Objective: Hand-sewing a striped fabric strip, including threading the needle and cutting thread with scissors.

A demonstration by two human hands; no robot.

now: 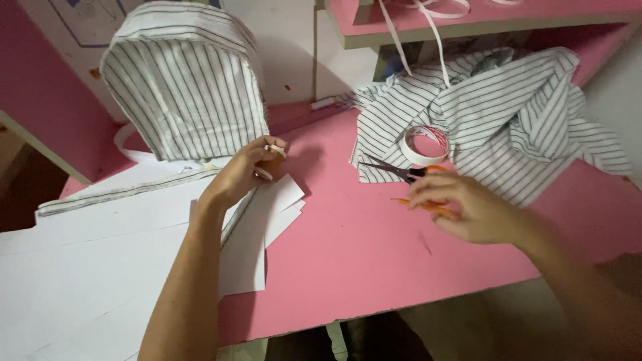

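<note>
The right hand (pixel 468 210) is closing its grip on the orange handles of the scissors (pixel 408 177); the fingers are covering the loops. The scissors are lying flat on the pink surface (pixel 361 254), long axis running left-right, blades pointing left, tips just beside the striped cloth (pixel 508 113) and tape roll (pixel 424 144). Likely light, rigid, sharp-tipped: best held at the handles. The left hand (pixel 244 174) is pinching a small pale piece above the paper sheets (pixel 261 227).
</note>
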